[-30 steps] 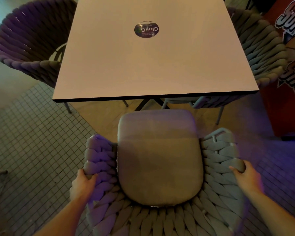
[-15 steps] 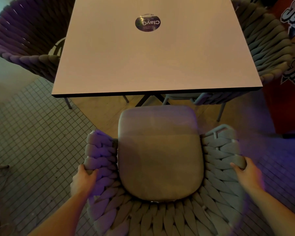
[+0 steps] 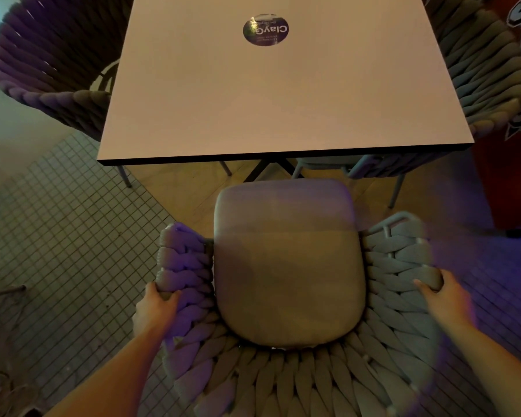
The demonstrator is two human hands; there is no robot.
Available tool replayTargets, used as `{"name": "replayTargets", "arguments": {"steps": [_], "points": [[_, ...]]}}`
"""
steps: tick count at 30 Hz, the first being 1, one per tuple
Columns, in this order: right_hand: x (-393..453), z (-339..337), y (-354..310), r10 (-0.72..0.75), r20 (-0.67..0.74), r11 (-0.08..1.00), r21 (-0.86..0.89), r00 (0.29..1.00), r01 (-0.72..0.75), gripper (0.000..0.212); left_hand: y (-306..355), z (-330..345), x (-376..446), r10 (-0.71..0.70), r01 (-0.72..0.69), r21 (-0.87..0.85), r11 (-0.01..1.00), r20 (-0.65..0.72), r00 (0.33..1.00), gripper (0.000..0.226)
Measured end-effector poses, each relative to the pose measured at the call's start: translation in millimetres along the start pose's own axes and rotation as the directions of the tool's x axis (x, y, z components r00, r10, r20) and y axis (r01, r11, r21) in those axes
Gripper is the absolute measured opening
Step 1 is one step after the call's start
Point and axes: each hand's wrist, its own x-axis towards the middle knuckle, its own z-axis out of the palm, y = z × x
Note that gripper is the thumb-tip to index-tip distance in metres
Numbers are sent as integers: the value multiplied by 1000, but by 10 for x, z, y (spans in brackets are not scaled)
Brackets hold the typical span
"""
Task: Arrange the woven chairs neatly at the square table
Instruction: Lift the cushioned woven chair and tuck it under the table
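Observation:
A grey woven chair (image 3: pixel 286 383) with a padded seat cushion (image 3: pixel 286 266) stands right below me, facing the square white table (image 3: pixel 277 94). The cushion's front edge lies a little short of the table's near edge. My left hand (image 3: pixel 154 311) grips the chair's left woven arm. My right hand (image 3: pixel 442 299) grips its right woven arm. A second woven chair (image 3: pixel 51 52) sits at the table's left side, and a third woven chair (image 3: pixel 481 70) sits tucked in at the right side.
A round dark sticker (image 3: pixel 266 29) marks the table top. The table's dark cross base (image 3: pixel 268 168) shows under its near edge. Small square floor tiles (image 3: pixel 57 251) lie to the left. A red printed panel (image 3: pixel 518 164) stands close on the right.
The chair has slid a little forward toward the table with both hands holding its arms; the table's near edge appears closer to the cushion.

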Motion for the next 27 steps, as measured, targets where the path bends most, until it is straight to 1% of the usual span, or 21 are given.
{"name": "replayTargets", "arguments": {"steps": [2, 5, 8, 10, 11, 12, 14, 16, 18, 19, 21, 23, 25, 27], "points": [[7, 13, -1, 13, -4, 1000, -1, 1000, -13, 49, -6, -8, 18, 5, -5, -5, 1000, 10, 1000, 39], [-29, 45, -54, 73, -25, 996, 53, 997, -71, 50, -7, -15, 33, 20, -18, -55, 998, 45, 999, 38], [-199, 125, -197, 114, -116, 992, 75, 987, -105, 53, -1, -60, 46, 29, -21, -104, 994, 80, 996, 39], [-374, 210, -316, 72, -217, 997, 42, 974, -64, 58, 7, -118, 52, 42, -30, -121, 992, 102, 994, 40], [-469, 262, -390, 42, -251, 999, 15, 967, -39, 60, 8, -156, 55, 55, -40, -138, 990, 111, 992, 40], [-566, 331, -485, 21, -255, 1000, 3, 967, -20, 60, -1, -209, 63, 73, -54, -161, 985, 113, 991, 39], [-738, 498, -695, -6, -180, 1000, 7, 984, 7, 57, -20, -315, 94, 103, -81, -207, 975, 100, 990, 42], [-921, 744, -962, -23, -65, 999, 36, 998, 25, 53, -65, -481, 184, 117, -93, -239, 967, 88, 989, 51], [-1163, 1067, -1345, -70, 20, 995, 68, 997, 68, 50, -226, -712, 352, 125, -93, -291, 952, 92, 988, 55], [-1273, 1209, -1541, -94, 50, 991, 98, 994, 89, 49, -300, -812, 426, 133, -95, -316, 944, 102, 986, 56], [-1514, 1484, -1951, -148, 113, 970, 211, 983, 122, 44, -470, -1011, 593, 126, -78, -364, 928, 111, 986, 54], [-1822, 1841, -2437, -198, 124, 945, 289, 972, 156, 41, -754, -1325, 853, 112, -50, -413, 909, 126, 986, 52], [-2172, 2175, -2975, -268, 114, 924, 311, 957, 222, 38, -1073, -1687, 1129, 98, -35, -424, 905, 127, 987, 50], [-2533, 2489, -3512, -316, 155, 909, 334, 936, 251, 37, -1376, -2081, 1361, 86, -30, -443, 896, 109, 990, 49]]}}
